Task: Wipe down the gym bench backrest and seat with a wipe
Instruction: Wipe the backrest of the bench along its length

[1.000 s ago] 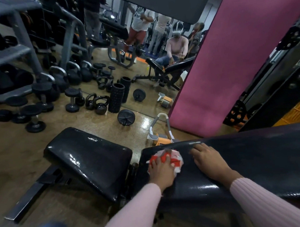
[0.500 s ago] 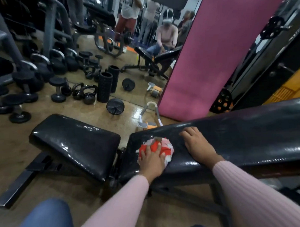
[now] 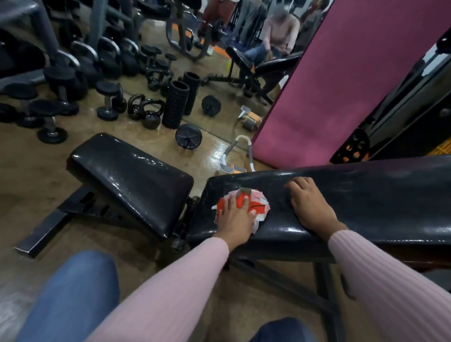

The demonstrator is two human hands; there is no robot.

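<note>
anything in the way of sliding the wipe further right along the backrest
Yes: the right hand rests flat on the backrest just right of the wipe, which the left hand presses down. Beyond that hand the pad looks bare.

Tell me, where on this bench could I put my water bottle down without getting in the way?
The seat pad lies bare from edge to edge. The backrest is also bare to the right of the right hand. Its near-left end is taken: the left hand presses the wipe there. The floor by the dumbbells and kettlebells is crowded.
</note>
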